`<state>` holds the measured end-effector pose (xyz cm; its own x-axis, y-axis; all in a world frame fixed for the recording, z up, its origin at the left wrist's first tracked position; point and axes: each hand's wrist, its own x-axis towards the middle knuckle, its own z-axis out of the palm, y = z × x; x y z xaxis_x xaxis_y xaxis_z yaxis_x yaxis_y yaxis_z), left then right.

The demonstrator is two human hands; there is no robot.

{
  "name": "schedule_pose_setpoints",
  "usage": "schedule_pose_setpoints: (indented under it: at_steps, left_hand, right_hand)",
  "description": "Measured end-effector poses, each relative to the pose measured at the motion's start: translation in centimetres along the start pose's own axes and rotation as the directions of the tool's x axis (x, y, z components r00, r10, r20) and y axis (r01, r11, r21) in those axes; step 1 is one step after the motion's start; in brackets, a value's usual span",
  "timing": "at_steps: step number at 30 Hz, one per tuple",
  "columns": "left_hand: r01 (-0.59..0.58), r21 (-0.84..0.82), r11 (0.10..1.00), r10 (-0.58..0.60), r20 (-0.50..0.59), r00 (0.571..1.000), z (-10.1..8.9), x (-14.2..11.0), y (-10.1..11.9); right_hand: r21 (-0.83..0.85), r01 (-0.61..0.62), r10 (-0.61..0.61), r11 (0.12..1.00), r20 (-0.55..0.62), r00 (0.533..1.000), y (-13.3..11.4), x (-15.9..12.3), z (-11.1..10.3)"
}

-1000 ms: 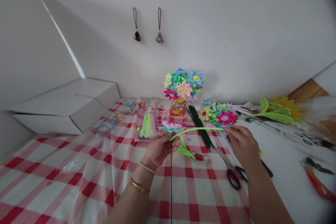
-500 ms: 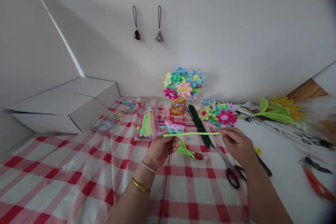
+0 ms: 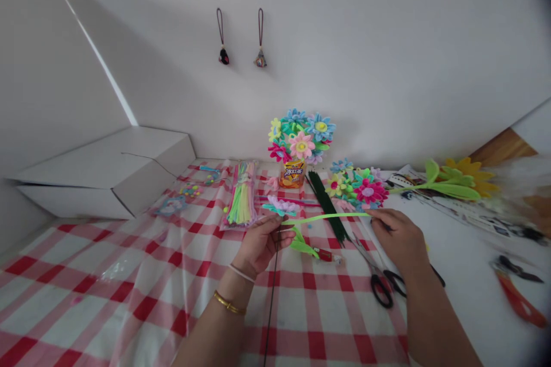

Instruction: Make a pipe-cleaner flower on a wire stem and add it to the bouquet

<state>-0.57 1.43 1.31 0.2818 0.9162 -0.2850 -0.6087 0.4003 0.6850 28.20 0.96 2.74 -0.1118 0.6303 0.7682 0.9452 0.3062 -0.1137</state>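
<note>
A light green pipe cleaner [image 3: 326, 217] stretches between my two hands above the table, arching slightly. My left hand [image 3: 263, 243] pinches its left end between thumb and fingers, and a thin dark stem [image 3: 272, 292] runs down from that same hand. On the right, my right hand [image 3: 398, 238] grips the other end with closed fingers. Below the pipe cleaner lie green fuzzy leaves [image 3: 302, 245] and a small red-labelled item [image 3: 326, 254]. Scissors [image 3: 379, 278] with black handles rest just left of my right forearm. A lilac and blue fuzzy flower [image 3: 281, 205] lies behind my left hand.
A bag of coloured pipe cleaners [image 3: 242, 198] and a bundle of dark green stems [image 3: 326, 205] lie farther back. Fuzzy flowers [image 3: 302, 137] stand in an orange container [image 3: 293, 175]. A white box [image 3: 150, 183] is at left, orange-handled pliers [image 3: 519, 295] at right.
My right hand has moved slightly right and outward. The pipe cleaner, nearly straight before, now bows upward, and its left end sits deeper in my left hand's fingers.
</note>
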Motion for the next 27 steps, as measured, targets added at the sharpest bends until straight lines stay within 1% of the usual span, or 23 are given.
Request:
schedule_pose_setpoints:
  at_steps: [3,5,8,12,15,17,19,23,27]
  left_hand:
    - [-0.025,0.027,0.999,0.025,0.0,1.0,0.0,0.1,-0.1]
    - [-0.058,0.045,0.997,0.058,0.001,0.998,0.0,0.2,-0.2]
    - [-0.096,0.067,0.993,0.095,0.01,0.995,-0.1,0.3,-0.3]
    - [-0.107,0.083,0.991,0.107,0.003,0.994,-0.2,0.4,-0.5]
    - [-0.106,0.112,0.988,0.107,-0.004,0.994,-0.2,0.3,-0.7]
    - [-0.105,0.145,0.984,0.106,0.002,0.994,-0.1,0.3,-0.8]
    - [-0.103,0.184,0.977,0.102,0.014,0.995,-0.1,0.3,-0.9]
    - [-0.091,0.205,0.975,0.083,0.048,0.995,-0.2,0.4,-1.2]
    - [0.008,0.161,0.987,-0.018,0.063,0.998,-0.1,0.5,-1.5]
  right_hand:
    - [0.029,-0.022,0.022,0.999,-0.001,1.0,-0.4,0.0,-0.1]
    - [0.065,-0.047,0.046,0.997,0.022,0.999,-0.6,0.1,-0.2]
    - [0.1,-0.073,0.06,0.992,0.129,0.99,-1.0,0.1,-0.5]
    - [0.083,-0.11,0.085,0.99,0.259,0.962,-1.7,0.3,-0.7]
    - [0.112,-0.071,0.031,0.991,0.327,0.945,-2.9,0.3,-0.4]
    - [0.137,-0.014,-0.033,0.99,0.33,0.943,-3.9,0.3,-0.1]
    - [0.14,0.024,-0.069,0.99,0.325,0.943,-4.8,0.2,0.2]
    - [0.149,0.009,-0.058,0.989,0.327,0.943,-6.2,0.0,0.7]
    - [0.259,0.063,-0.148,0.964,0.32,0.936,-7.2,-0.2,0.9]
